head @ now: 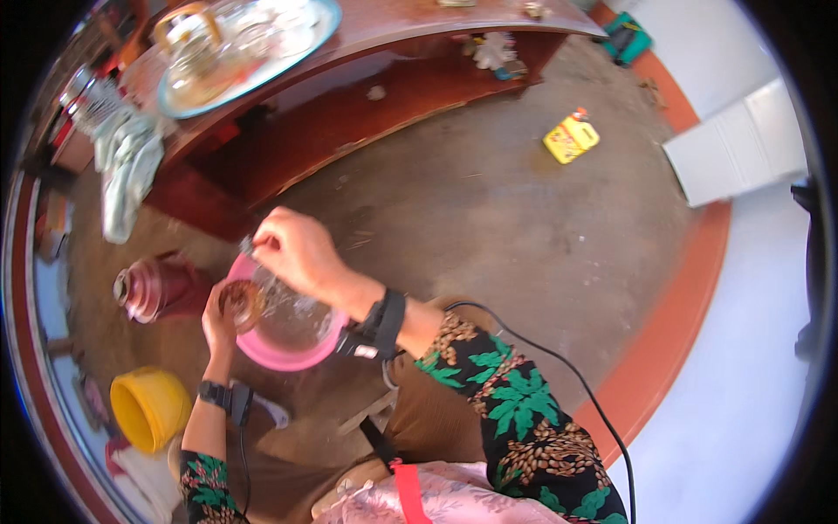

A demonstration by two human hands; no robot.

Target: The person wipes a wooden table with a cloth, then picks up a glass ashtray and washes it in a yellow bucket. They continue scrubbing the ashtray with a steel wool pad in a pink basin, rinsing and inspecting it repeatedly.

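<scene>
A pink basin (pixel 288 359) stands on the floor before me, with water and what look like clear glass items in it. Over its left rim my left hand (pixel 218 318) holds a round amber-brown glass vessel (pixel 241 306), its opening turned towards the camera. My right hand (pixel 298 249) is raised above the basin's far rim, with its fingers pinched on a small grey scrubber-like piece (pixel 247 245). The two hands are apart, and the grey piece does not touch the vessel.
Left of the basin stand a red thermos flask (pixel 154 288) and a yellow bucket (pixel 149 409). A reddish wooden table (pixel 393 16) bears a blue-rimmed tray (pixel 229 98) with glassware. A yellow jug (pixel 571 139) is on the floor. A black cable (pixel 569 367) runs beside my right arm.
</scene>
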